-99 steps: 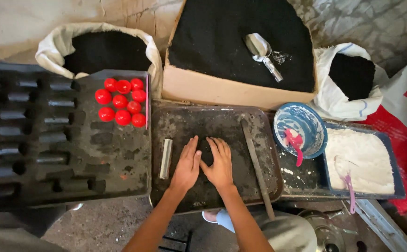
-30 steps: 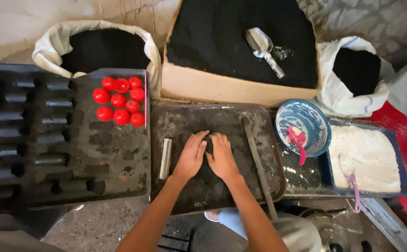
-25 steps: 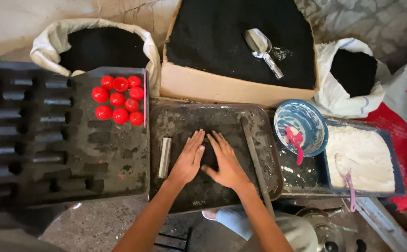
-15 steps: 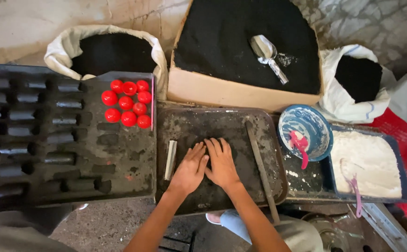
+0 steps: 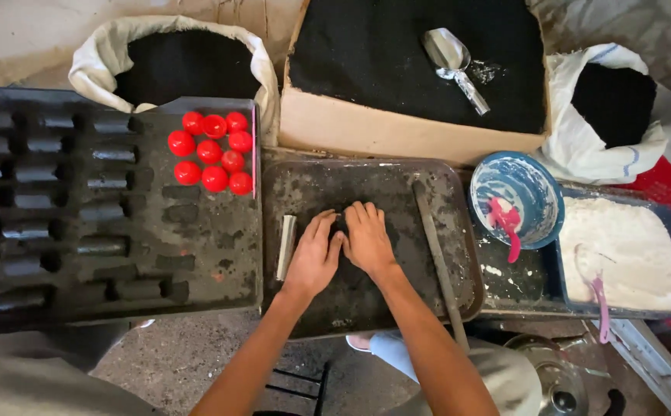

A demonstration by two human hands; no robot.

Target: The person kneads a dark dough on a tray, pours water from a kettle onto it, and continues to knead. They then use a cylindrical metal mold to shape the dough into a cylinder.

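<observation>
**Dark tray, two hands pressed flat**

Left: black mould rack (image 5: 58,208), red balls (image 5: 212,150) at its far right corner. Centre: metal tube (image 5: 286,246), left hand (image 5: 316,254) and right hand (image 5: 366,239) side by side, palms down on dark tray (image 5: 435,192), grasping nothing visible. Right: long rod (image 5: 435,254), blue bowl (image 5: 516,199), white powder (image 5: 620,254).

Matt, grimy dark metal tray (image 5: 435,192), shiny metal scoop (image 5: 452,62), glossy red plastic balls (image 5: 212,152), rough cardboard box (image 5: 351,127), woven white cloth sacks (image 5: 605,146)
</observation>
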